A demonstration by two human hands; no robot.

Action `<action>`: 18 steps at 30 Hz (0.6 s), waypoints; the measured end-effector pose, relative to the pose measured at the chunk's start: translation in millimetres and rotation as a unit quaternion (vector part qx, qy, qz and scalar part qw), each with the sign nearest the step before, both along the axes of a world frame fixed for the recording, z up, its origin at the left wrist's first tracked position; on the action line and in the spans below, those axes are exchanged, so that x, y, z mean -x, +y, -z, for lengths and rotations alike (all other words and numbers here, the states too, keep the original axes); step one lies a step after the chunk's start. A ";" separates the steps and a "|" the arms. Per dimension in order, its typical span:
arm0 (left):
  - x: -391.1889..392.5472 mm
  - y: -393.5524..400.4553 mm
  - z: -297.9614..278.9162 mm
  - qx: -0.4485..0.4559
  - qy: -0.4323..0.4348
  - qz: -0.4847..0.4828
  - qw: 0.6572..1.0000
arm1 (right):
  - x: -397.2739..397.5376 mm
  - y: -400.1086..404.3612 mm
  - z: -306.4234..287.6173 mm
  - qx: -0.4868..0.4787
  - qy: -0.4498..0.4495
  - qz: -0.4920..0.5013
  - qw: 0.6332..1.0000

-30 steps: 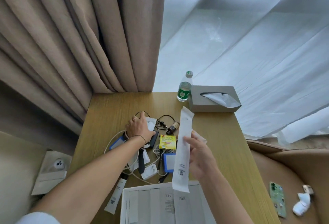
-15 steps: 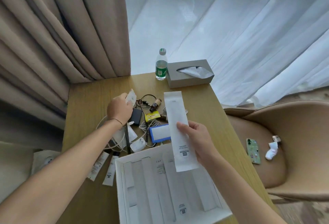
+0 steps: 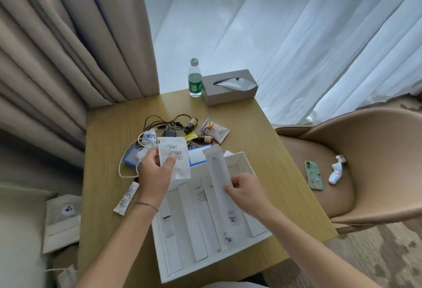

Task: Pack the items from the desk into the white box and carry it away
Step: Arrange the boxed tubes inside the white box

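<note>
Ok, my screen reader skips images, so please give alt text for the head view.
Over an open white box on a wooden desk, the left hand holds a white pouch and the right hand a long white packet.

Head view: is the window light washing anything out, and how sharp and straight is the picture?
Head view: daylight through the sheer curtain is bright but not blown out; the white box and the pouches in both hands are pale, their small print too soft to read. Wide-angle bending shows in the beige curtain and desk edges. The left hand and right hand look slightly soft.
</note>
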State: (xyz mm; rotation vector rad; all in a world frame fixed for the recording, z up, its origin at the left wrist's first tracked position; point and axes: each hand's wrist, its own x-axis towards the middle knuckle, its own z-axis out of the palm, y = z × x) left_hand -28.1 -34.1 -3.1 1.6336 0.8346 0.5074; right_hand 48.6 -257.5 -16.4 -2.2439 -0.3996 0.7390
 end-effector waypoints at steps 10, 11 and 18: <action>45.6 -41.9 19.7 0.057 0.021 0.004 0.998 | 8.6 -1.8 20.5 0.248 -0.200 -0.127 0.939; 48.9 -43.9 21.5 0.060 0.025 0.003 0.998 | 7.9 1.3 22.2 0.258 -0.207 -0.133 0.934; 69.9 -56.2 30.6 0.052 0.067 0.023 0.996 | 8.7 19.0 40.1 0.370 -0.274 -0.250 0.852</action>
